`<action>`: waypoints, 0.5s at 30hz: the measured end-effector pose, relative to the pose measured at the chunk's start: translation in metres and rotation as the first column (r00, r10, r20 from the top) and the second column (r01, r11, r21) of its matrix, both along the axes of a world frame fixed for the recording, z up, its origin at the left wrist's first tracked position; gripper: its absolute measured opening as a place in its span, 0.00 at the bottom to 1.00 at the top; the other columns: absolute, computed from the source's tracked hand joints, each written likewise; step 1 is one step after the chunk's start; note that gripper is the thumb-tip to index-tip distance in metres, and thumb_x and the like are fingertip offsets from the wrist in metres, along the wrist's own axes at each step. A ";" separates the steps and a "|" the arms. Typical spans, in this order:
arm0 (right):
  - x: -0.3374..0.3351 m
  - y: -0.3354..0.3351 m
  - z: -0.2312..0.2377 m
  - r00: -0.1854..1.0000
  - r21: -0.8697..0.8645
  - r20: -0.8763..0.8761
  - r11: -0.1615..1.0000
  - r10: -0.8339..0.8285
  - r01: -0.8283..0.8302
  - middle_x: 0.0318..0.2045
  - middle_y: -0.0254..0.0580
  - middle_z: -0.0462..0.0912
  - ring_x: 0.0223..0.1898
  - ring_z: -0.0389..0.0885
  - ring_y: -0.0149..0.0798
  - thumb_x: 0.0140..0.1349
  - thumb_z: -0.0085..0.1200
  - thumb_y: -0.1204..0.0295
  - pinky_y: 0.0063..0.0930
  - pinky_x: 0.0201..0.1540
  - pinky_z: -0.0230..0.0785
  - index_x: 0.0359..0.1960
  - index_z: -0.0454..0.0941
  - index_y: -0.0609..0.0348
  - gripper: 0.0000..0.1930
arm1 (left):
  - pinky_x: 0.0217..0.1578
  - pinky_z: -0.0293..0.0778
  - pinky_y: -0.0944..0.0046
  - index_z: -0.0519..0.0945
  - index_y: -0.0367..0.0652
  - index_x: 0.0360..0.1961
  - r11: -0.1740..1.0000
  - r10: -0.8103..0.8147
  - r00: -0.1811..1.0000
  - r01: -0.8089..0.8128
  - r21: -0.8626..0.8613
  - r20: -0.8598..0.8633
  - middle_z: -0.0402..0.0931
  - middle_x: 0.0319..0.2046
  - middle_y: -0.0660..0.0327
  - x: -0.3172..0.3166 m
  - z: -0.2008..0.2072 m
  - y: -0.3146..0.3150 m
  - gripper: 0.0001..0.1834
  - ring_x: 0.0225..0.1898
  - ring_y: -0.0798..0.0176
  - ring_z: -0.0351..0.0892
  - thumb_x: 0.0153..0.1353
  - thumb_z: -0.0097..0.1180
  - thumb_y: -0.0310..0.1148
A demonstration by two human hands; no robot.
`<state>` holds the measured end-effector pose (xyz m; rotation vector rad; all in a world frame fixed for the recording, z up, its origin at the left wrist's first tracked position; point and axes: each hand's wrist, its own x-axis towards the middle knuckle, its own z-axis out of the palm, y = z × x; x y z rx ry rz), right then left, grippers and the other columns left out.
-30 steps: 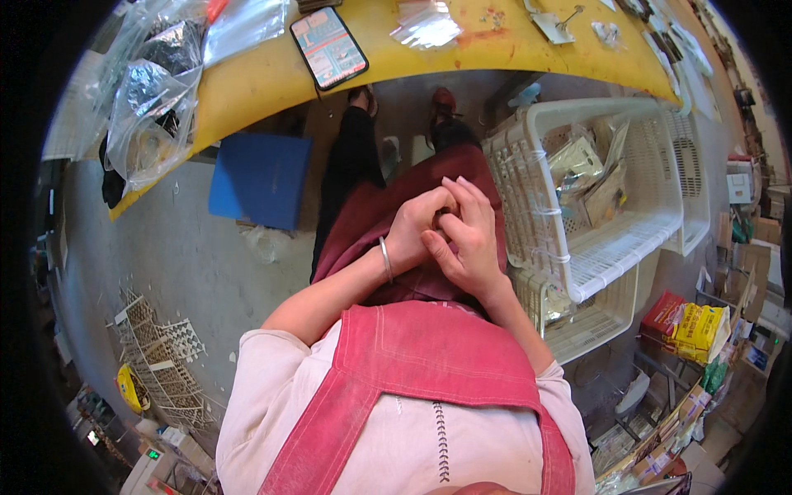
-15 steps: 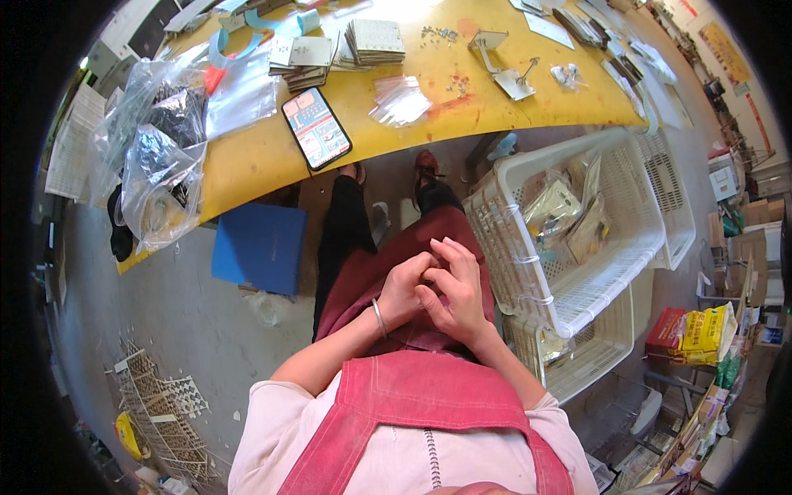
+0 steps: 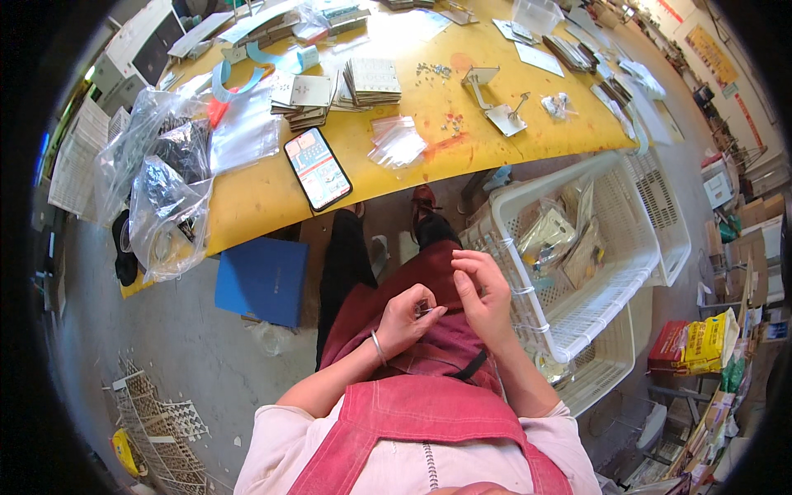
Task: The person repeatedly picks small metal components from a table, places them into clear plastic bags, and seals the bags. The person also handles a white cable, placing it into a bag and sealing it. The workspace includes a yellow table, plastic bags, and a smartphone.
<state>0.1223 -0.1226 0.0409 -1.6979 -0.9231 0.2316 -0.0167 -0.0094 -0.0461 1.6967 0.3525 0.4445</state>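
Over my lap, my left hand (image 3: 407, 318) is curled closed, thumb against the fingers. A small dark and silvery bit shows in its grip, too small to name. To its right, my right hand (image 3: 485, 299) is raised with thumb and fingers apart, nothing visible in it. The hands do not touch. Beneath them lies the dark red apron (image 3: 396, 285). On the yellow table ahead are a phone (image 3: 318, 172) with a lit screen, small clear plastic bags (image 3: 398, 142), stacked metal plates (image 3: 374, 81), a metal bracket (image 3: 505, 120) and scattered small metal parts (image 3: 452, 124).
White plastic baskets (image 3: 606, 318) with bagged parts stand at my right, close to the right forearm. A blue box (image 3: 262, 280) sits under the table's front edge (image 3: 247, 235). Clear plastic bags (image 3: 169, 198) hang over the left corner. Yellow and red sacks (image 3: 701, 342) stand far right.
My hands were together, fingers meeting; now they are apart, the right one moved to the right. The small bit in the left hand has come into sight. The view has tilted slightly upward.
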 end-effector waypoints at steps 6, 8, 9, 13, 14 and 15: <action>0.045 0.027 0.012 0.986 -0.027 0.162 0.999 0.049 -0.045 0.51 0.52 0.86 0.54 0.85 0.50 0.68 0.60 0.79 0.38 0.60 0.75 0.50 0.84 0.67 0.10 | 0.29 0.69 0.69 0.77 0.41 0.36 0.997 -0.004 0.999 0.001 -0.072 -0.047 0.73 0.27 0.68 0.001 -0.002 0.003 0.13 0.28 0.76 0.69 0.65 0.73 0.29; 0.063 0.038 0.016 0.982 -0.038 0.185 0.998 0.047 -0.041 0.51 0.51 0.86 0.56 0.85 0.48 0.68 0.60 0.79 0.37 0.62 0.74 0.51 0.84 0.66 0.11 | 0.30 0.71 0.67 0.77 0.40 0.35 0.997 -0.013 0.998 0.007 -0.080 -0.064 0.73 0.27 0.64 0.004 -0.001 0.005 0.13 0.28 0.72 0.71 0.65 0.73 0.29; 0.074 0.044 0.017 0.975 -0.055 0.217 0.998 0.039 -0.028 0.51 0.51 0.86 0.55 0.85 0.49 0.68 0.61 0.79 0.38 0.62 0.74 0.51 0.84 0.66 0.11 | 0.30 0.72 0.66 0.77 0.40 0.35 0.996 -0.017 0.997 0.010 -0.084 -0.072 0.73 0.27 0.62 0.005 0.000 0.006 0.13 0.28 0.70 0.72 0.65 0.73 0.29; 0.123 0.075 0.011 0.943 -0.071 0.334 0.997 0.007 0.018 0.49 0.53 0.86 0.53 0.86 0.50 0.67 0.61 0.79 0.37 0.60 0.75 0.50 0.84 0.68 0.11 | 0.31 0.72 0.65 0.77 0.40 0.35 0.998 -0.004 0.994 -0.004 -0.068 -0.110 0.74 0.27 0.62 0.009 -0.007 0.011 0.13 0.28 0.69 0.73 0.65 0.73 0.30; 0.137 0.082 0.010 0.939 -0.087 0.343 0.996 -0.001 0.033 0.48 0.53 0.86 0.52 0.86 0.50 0.67 0.61 0.79 0.37 0.59 0.75 0.50 0.84 0.68 0.11 | 0.31 0.72 0.65 0.77 0.40 0.35 0.998 -0.001 0.994 -0.005 -0.057 -0.106 0.74 0.27 0.62 0.011 -0.008 0.013 0.13 0.28 0.69 0.73 0.65 0.73 0.30; 0.150 0.089 0.009 0.936 -0.102 0.352 0.994 -0.009 0.048 0.47 0.53 0.86 0.52 0.86 0.50 0.67 0.60 0.79 0.37 0.58 0.75 0.50 0.84 0.68 0.12 | 0.31 0.72 0.65 0.77 0.40 0.35 0.999 0.002 0.995 -0.007 -0.046 -0.102 0.74 0.27 0.62 0.012 -0.009 0.014 0.13 0.28 0.69 0.74 0.65 0.73 0.30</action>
